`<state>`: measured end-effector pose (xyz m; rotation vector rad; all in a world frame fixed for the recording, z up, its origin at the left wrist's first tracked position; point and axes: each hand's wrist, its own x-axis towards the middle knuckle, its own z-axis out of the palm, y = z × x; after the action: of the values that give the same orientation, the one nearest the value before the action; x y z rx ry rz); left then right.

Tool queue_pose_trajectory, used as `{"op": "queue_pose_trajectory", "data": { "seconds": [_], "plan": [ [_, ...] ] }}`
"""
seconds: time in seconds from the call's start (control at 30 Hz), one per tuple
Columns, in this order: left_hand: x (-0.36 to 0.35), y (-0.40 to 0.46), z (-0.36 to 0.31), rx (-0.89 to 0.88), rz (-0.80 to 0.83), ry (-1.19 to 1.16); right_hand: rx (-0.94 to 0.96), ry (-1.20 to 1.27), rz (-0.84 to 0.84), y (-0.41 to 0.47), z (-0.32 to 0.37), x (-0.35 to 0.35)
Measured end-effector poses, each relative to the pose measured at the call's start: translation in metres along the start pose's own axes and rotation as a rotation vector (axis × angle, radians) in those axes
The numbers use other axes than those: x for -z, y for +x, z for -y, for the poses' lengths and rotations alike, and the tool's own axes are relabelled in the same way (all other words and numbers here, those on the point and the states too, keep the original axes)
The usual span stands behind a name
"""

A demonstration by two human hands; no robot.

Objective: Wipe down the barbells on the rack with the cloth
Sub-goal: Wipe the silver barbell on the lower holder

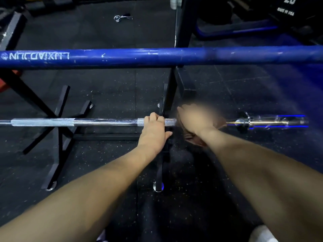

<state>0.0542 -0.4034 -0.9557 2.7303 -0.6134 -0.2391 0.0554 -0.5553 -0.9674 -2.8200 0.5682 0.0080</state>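
A chrome barbell (pixel 104 122) lies level across the low black rack (pixel 165 102). My left hand (pixel 154 130) grips its shaft next to the rack's upright. Just to the right, my right hand (pixel 195 119) is blurred with motion and presses a brownish cloth (pixel 194 137) around the same bar. The bar's sleeve (pixel 272 121) sticks out at the right. Above it a thick blue barbell (pixel 157 55) with white lettering spans the whole view.
The floor is black speckled rubber. Black rack feet (pixel 57 137) spread out at the left. A spring collar (pixel 122 17) lies on the floor at the back. A dark weight plate (pixel 288 7) and a blue frame (pixel 236 30) stand at the upper right.
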Motion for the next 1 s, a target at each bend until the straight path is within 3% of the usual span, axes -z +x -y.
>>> {"op": "queue_pose_trajectory", "data": {
  "seconds": [0.07, 0.2, 0.3, 0.4, 0.47, 0.6, 0.63, 0.73, 0.8, 0.93, 1.0],
  "plan": [
    [0.001, 0.0, -0.001, 0.003, 0.016, -0.004, -0.077, 0.099, 0.074, 0.009, 0.0, 0.006],
    [0.0, 0.0, -0.001, 0.002, 0.018, 0.008, 0.073, -0.181, -0.308, -0.031, -0.004, -0.025],
    [-0.001, 0.0, 0.0, -0.003, 0.0, 0.011, 0.136, -0.18, -0.42, -0.044, -0.014, -0.043],
    [-0.002, 0.0, -0.001, -0.005, -0.01, 0.026, 0.115, -0.249, -0.431, -0.032, -0.011, -0.037],
    [-0.003, 0.001, -0.001, -0.007, -0.012, 0.031, 0.113, -0.247, -0.291, -0.021, -0.006, -0.022],
    [0.0, 0.002, -0.001, 0.004, 0.016, 0.027, 0.051, 0.016, -0.03, 0.004, -0.004, 0.0],
    [0.0, 0.001, -0.002, 0.007, 0.021, 0.029, 0.034, 0.022, -0.037, 0.002, -0.002, 0.0],
    [0.001, 0.001, -0.006, 0.012, 0.019, 0.068, 0.08, -0.175, -0.357, -0.028, -0.005, -0.027],
    [0.001, 0.001, -0.008, 0.011, 0.016, 0.089, 0.159, -0.196, -0.481, -0.044, -0.014, -0.044],
    [0.0, 0.0, -0.01, -0.005, 0.022, 0.135, 0.167, -0.212, -0.459, -0.027, -0.016, -0.032],
    [0.0, -0.001, -0.009, 0.0, 0.015, 0.135, 0.15, -0.149, -0.243, -0.012, -0.008, -0.012]
  ]
}}
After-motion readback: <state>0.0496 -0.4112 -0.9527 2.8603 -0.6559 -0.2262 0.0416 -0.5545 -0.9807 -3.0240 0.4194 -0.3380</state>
